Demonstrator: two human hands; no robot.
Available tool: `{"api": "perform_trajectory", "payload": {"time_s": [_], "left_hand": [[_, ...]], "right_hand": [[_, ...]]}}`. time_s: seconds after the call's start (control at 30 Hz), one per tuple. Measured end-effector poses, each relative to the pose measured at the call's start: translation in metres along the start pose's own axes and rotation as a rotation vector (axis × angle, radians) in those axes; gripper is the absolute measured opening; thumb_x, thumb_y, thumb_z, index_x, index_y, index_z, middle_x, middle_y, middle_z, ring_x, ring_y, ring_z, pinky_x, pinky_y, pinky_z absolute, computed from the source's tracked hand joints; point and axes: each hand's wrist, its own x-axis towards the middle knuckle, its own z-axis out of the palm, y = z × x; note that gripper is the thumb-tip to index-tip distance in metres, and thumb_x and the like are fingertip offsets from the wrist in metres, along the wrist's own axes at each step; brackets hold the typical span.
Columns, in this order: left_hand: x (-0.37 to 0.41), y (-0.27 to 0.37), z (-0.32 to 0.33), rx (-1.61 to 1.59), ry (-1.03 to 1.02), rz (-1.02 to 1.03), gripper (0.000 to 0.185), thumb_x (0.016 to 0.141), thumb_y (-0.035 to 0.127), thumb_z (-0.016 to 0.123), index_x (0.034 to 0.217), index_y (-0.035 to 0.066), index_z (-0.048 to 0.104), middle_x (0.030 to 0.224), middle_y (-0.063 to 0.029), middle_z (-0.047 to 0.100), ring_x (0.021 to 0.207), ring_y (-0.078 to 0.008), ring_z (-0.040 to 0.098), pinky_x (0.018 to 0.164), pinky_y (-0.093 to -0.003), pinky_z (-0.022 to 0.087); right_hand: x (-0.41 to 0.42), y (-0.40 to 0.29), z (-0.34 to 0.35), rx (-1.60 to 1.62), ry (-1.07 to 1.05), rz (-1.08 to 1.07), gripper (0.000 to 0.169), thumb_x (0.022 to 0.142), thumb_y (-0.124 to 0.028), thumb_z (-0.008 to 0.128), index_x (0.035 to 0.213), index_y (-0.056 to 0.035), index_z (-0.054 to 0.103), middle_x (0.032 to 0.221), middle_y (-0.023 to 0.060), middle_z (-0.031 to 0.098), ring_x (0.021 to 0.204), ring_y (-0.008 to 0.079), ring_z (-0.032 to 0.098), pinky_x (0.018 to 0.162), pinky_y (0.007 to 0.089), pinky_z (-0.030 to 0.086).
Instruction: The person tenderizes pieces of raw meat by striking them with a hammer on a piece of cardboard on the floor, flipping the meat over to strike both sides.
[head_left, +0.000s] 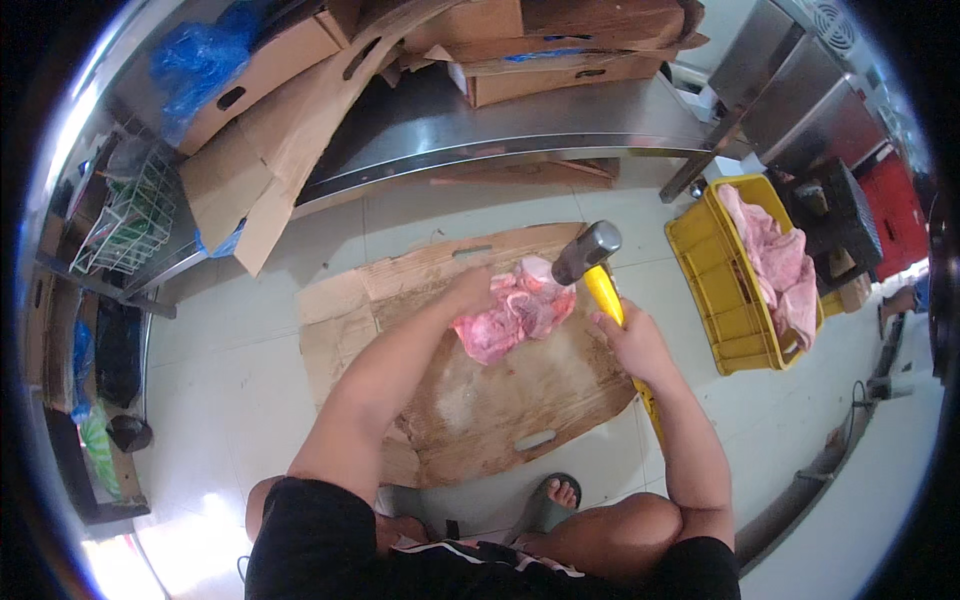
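My right hand is closed around the yellow handle of a sledgehammer. The dark metal head is at the upper right edge of a piece of raw meat with bone; whether they touch I cannot tell. My left hand is at the meat's upper left side, its fingers partly hidden and blurred, so its grip is unclear. Under the meat a flattened, stained cardboard box lies on the tiled floor.
A yellow plastic crate holding pale pink meat stands to the right. Ahead is a low stainless steel shelf with cardboard boxes. A white wire basket is at the left. My sandalled foot is near the cardboard.
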Motion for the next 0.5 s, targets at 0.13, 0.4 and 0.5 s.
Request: {"api": "perform_trajectory", "payload": {"time_s": [0.13,0.4,0.5], "left_hand": [[-0.046,0.034,0.015,-0.082,0.006,-0.084,0.038,0.079,0.020,0.070,0.113,0.004,0.064,0.107,-0.0232,0.068,0.100,-0.0401,0.067,0.087,-0.0489,0.053],[-0.077,0.068,0.017,-0.133,0.076,-0.056,0.032,0.084,0.016,0.063,0.115,0.006,0.062,0.110,-0.0234,0.067,0.102,-0.0412,0.065,0.087,-0.0504,0.053],[-0.086,0.070,0.012,-0.143,0.078,-0.064,0.033,0.084,0.015,0.063,0.116,0.006,0.062,0.111,-0.0224,0.067,0.103,-0.0408,0.065,0.088,-0.0503,0.053]], "right_hand": [[-0.037,-0.070,-0.065,0.417,0.113,0.125,0.032,0.099,-0.039,0.059,0.099,-0.0069,0.060,0.064,-0.0014,0.054,0.051,0.0111,0.052,0.046,0.0292,0.040],[-0.050,-0.137,-0.214,0.777,0.465,-0.730,0.039,0.104,-0.051,0.041,0.102,-0.0135,0.052,0.069,-0.0029,0.048,0.051,0.0050,0.044,0.046,0.0196,0.035],[-0.028,-0.065,-0.118,0.631,0.666,-0.466,0.030,0.100,-0.039,0.047,0.104,-0.0116,0.059,0.085,0.0026,0.056,0.076,0.0158,0.051,0.064,0.0298,0.042]]}}
